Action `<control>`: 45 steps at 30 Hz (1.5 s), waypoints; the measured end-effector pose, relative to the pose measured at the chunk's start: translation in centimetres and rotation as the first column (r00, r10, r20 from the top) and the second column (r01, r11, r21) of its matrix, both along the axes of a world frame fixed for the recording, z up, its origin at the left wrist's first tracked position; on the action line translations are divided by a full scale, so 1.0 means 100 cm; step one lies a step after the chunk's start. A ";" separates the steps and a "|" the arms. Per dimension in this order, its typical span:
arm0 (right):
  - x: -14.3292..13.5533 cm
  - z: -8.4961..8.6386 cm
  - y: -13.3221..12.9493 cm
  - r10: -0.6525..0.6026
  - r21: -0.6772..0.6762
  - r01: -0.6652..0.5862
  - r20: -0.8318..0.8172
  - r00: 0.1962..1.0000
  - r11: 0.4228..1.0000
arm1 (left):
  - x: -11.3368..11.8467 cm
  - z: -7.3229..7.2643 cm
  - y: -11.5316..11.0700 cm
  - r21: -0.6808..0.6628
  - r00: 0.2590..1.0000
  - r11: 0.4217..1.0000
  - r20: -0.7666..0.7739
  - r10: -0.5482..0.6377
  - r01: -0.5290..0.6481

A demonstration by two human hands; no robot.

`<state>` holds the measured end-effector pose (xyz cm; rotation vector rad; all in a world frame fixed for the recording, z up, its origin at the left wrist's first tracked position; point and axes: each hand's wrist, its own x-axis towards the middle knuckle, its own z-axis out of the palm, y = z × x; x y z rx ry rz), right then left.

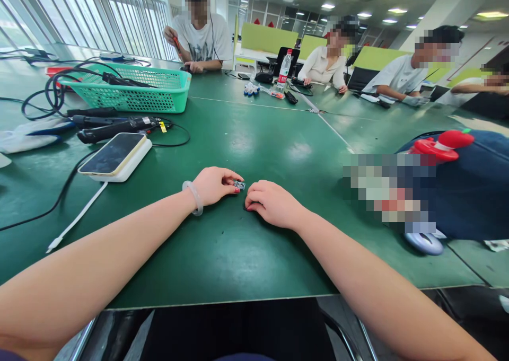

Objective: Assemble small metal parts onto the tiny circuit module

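Note:
Between the thumb and fingers of my left hand (214, 185) is a small circuit board (239, 185), dark with pale markings. A translucent bracelet (193, 197) circles my left wrist. Just to the right, my right hand (272, 202) rests on the green table (238, 260), with its thumb and fingertips pinched together. Whatever those fingertips hold, if anything, is hidden or too small to name. A narrow gap separates the two hands. Tiny dark specks lie on the tabletop below them.
At left, a phone (115, 153) lies on a white block with a white cable. Behind it are black handheld tools (115, 129) and a green basket (159, 98) with cables. A dark blue bag (473, 186) sits at right. Several people work across the table near a bottle (284, 69).

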<state>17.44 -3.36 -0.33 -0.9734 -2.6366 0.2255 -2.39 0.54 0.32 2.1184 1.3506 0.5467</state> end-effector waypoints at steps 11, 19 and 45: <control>-0.002 0.001 -0.001 -0.051 0.104 0.049 0.015 0.999 0.993 | 0.001 0.002 -0.002 -0.013 1.000 1.000 0.013 -0.026 0.026; 0.000 0.001 0.001 -0.157 0.219 0.159 -0.027 0.987 0.963 | 0.005 0.003 -0.007 -0.040 0.995 0.994 0.036 -0.098 0.099; 0.001 0.000 0.002 -0.225 -0.028 0.224 -0.059 0.972 0.974 | 0.003 0.000 -0.003 -0.063 0.995 0.996 0.092 -0.050 0.056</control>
